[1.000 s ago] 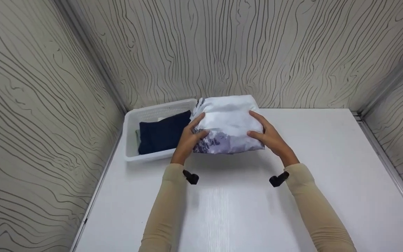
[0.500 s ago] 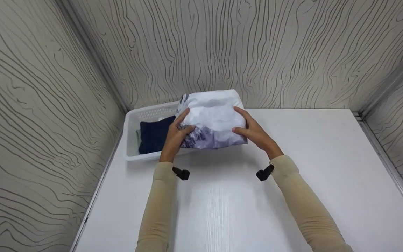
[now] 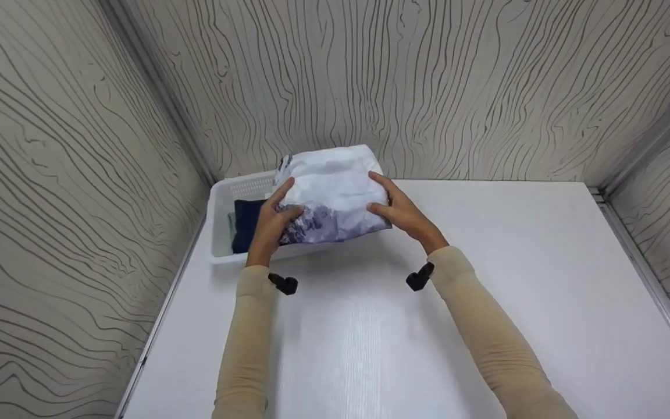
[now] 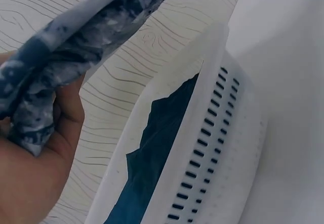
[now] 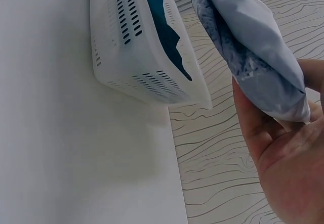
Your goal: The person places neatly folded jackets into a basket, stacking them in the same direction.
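Observation:
Both hands hold up a folded cloth [image 3: 335,180], white with a purple-grey print along its near side. My left hand [image 3: 266,227] grips its left edge, thumb on top; in the left wrist view the cloth's folded layers [image 4: 76,47] sit between thumb and fingers. At the opposite edge, my right hand [image 3: 407,214] pinches it the same way, with the folded end [image 5: 263,77] in the right wrist view. The cloth is raised, its left part above a white plastic basket [image 3: 216,233], hiding the basket's right side. Inside the basket lies a dark navy folded cloth [image 3: 246,224].
A pale green cloth [image 3: 232,226] shows at the left inside the basket. The basket stands on a white table [image 3: 341,349] near the back left corner. Wood-grain patterned walls [image 3: 428,87] rise behind and at the sides.
Both hands have carried the folded cloth leftward and slightly toward the back wall, from beside the basket to over it. More of the navy cloth is now covered from view.

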The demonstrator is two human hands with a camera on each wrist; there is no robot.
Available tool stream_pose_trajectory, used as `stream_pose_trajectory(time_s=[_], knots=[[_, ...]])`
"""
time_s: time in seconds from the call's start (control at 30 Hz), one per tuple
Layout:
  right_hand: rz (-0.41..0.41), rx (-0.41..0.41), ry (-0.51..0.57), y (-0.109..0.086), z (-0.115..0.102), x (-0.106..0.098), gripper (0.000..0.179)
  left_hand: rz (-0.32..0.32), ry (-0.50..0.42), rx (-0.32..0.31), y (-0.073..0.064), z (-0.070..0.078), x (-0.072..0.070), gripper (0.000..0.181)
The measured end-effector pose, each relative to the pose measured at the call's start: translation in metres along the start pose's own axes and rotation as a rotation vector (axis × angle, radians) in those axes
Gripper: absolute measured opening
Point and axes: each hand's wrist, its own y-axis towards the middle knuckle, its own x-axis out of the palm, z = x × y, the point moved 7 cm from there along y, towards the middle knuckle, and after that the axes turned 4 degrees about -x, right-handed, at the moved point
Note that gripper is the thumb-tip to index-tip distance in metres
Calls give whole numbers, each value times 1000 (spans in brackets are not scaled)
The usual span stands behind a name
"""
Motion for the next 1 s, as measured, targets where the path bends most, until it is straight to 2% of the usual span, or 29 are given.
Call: stream_pose_trajectory(time_s=[0.17,0.4,0.87,1.0], knots=[[-17,10,-9,10,-6,7,81,10,39,12,1,2,-12,69],[-38,53,45,23,-11,20,83,60,66,2,4,5,-28,69],[-58,63,56,43,-6,43,75,59,131,-29,11,-2,-51,70],[-56,66,44,48,-7,51,74,87,164,-33,13,-4,-60,71]])
